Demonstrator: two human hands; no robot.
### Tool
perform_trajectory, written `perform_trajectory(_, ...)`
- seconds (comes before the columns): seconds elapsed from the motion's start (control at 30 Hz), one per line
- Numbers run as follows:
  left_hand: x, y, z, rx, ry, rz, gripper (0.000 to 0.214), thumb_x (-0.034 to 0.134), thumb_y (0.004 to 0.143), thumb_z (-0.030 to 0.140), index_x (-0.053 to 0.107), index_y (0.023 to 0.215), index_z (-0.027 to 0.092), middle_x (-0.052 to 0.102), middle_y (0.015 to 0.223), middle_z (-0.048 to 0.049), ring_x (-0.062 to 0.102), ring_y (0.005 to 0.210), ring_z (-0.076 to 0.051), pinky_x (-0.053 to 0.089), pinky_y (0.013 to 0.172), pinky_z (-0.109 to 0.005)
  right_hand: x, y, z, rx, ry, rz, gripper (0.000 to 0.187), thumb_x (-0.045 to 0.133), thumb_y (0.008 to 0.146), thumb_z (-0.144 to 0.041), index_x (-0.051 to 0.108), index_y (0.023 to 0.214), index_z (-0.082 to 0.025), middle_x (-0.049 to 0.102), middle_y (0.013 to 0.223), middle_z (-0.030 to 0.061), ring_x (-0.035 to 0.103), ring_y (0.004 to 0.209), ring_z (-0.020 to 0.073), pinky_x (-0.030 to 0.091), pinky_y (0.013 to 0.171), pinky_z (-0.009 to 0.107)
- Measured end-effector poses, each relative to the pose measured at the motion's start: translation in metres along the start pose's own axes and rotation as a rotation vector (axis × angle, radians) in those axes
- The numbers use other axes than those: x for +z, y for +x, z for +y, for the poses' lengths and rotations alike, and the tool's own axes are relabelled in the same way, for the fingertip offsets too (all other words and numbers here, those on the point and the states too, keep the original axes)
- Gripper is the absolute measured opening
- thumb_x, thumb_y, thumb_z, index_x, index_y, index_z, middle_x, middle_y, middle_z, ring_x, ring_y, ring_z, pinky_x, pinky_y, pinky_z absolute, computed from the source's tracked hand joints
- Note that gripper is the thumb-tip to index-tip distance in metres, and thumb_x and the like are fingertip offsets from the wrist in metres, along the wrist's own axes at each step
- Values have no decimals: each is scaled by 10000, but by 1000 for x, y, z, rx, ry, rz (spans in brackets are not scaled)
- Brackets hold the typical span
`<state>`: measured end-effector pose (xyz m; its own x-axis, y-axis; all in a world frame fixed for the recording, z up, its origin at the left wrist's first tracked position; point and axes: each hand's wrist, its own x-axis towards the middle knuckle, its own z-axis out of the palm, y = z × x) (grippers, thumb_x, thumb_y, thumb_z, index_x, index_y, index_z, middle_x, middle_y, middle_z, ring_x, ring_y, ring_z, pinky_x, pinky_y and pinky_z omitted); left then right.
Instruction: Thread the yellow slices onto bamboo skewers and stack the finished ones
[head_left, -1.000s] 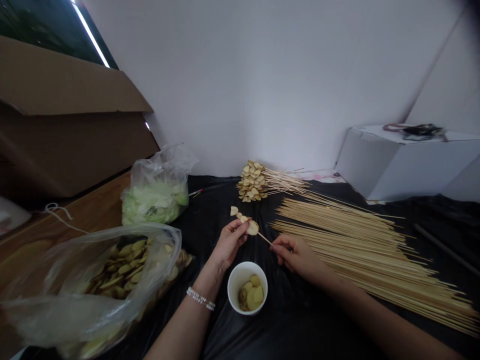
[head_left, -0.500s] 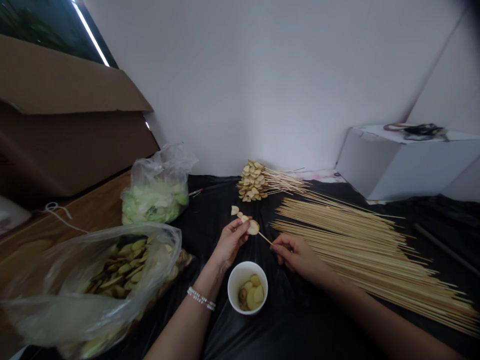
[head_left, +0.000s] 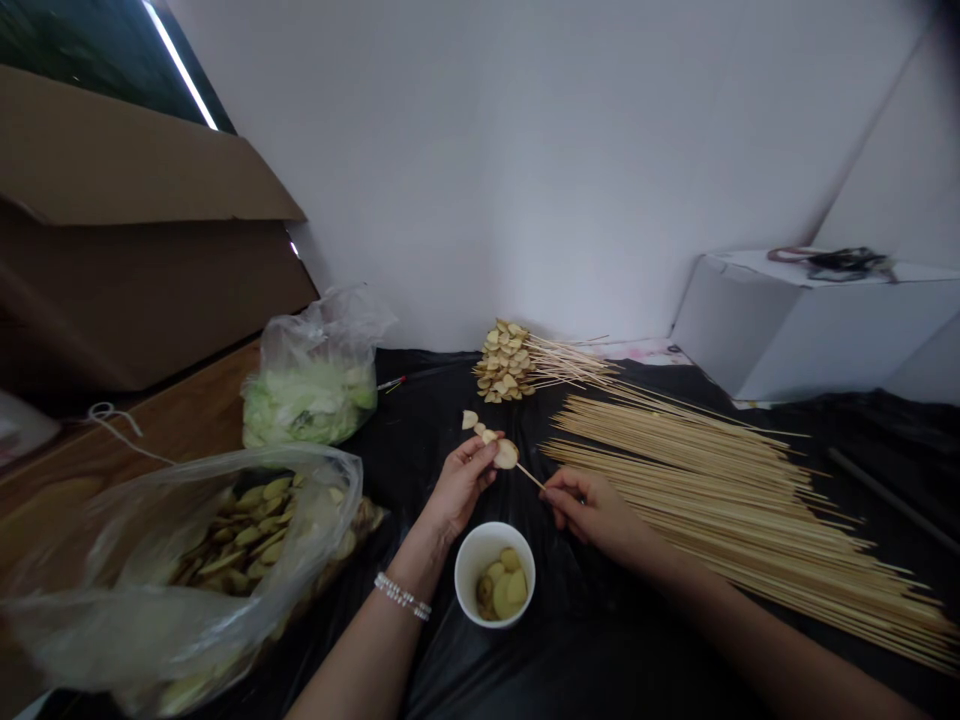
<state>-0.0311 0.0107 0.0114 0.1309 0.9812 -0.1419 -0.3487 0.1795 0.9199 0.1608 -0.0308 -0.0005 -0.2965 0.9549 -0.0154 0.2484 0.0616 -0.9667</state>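
Dim light mutes my right hand (head_left: 592, 510) below a paler wall (head_left: 525, 170), while a white strip (head_left: 181, 65) glares upper left.

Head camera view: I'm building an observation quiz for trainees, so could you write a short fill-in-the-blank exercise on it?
1. The person's ____ hand grips the bare part of the skewer.
2. A beaded bracelet is worn on the ____ arm.
3. The cup holding potato slices is ____ in colour.
4. The plastic sheet under the cup is ____.

Missing words: right; left; white; black.
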Motion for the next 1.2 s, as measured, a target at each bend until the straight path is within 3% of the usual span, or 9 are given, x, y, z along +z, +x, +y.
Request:
perform_trajectory(1.03, -1, 2, -1, 23, -59, 2, 357, 783, 660, 306, 714, 979, 161, 695, 886, -56, 598, 695, -76, 432, 571, -143, -1, -1, -5, 12, -13, 3, 188, 493, 848, -327, 571, 767, -177, 539, 542, -49, 379, 373, 49, 256, 364, 174)
perform_trajectory(1.2, -7, 5, 3, 75, -134, 84, 341, 801, 636, 285, 718, 945, 166, 696, 876, -41, 597, 711, -69, 429, 579, -138, -4, -1, -6, -8, -64, 20, 177, 495, 846, -312, 584, 772, -178, 548, 550, -48, 381, 379, 50, 269, 381, 180)
